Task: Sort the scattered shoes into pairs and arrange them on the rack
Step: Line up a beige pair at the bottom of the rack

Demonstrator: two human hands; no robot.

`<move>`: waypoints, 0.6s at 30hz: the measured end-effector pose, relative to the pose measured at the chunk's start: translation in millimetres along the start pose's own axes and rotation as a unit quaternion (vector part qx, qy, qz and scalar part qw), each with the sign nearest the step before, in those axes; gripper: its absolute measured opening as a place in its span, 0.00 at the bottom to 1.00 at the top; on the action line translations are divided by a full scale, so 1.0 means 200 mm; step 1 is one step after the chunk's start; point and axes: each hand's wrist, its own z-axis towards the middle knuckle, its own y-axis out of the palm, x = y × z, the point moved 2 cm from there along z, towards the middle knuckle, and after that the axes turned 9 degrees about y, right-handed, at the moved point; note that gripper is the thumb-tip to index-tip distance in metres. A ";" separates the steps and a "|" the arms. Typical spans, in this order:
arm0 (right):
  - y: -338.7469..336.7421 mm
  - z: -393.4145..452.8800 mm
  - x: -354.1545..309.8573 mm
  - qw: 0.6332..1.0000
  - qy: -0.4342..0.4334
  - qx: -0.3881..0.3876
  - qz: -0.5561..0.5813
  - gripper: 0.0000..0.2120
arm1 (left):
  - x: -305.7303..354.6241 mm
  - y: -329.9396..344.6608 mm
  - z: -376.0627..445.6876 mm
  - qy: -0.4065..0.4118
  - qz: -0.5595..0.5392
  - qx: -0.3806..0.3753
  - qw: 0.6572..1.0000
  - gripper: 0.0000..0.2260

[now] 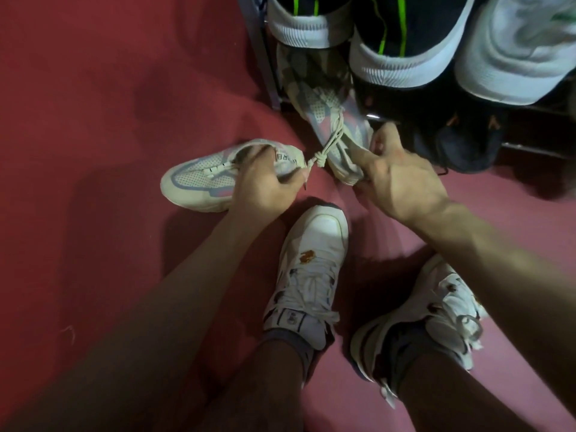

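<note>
Two bare arms reach down from the lower corners over a dark red floor point(93, 104), seen from above. At the top stands a metal shoe rack point(265, 73), its grey upright visible at the left. On its upper level sit two black trainers with white soles and neon green stripes point(402, 35), and a white shoe point(517, 48) at the far right. A dark shoe with orange marks point(452, 141) sits lower down on the rack.

Near the bottom of the view, the person's own feet wear white high-top sneakers point(308, 275), laced and stained, pointing up towards the rack.

Between the feet and the rack is a pair of cream mesh trainers with pink and blue panels. One cream trainer point(199, 176) lies on the floor to the left, toe pointing left. The left hand point(261, 182) grips it at the collar, fingers curled around it. The other cream trainer point(330, 132) leans against the rack's foot, toe tucked under the upper shelf. The right hand point(402, 173) grasps its heel end, thumb and fingers closed on it.

A knot of cream laces point(321, 159) ties the two trainers together, stretched between the hands.
</note>
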 end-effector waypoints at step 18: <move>-0.10 -0.25 0.02 0.994 -0.017 -0.024 0.109 0.18 | 0.12 -0.24 -0.37 0.278 0.061 -0.197 0.938 0.15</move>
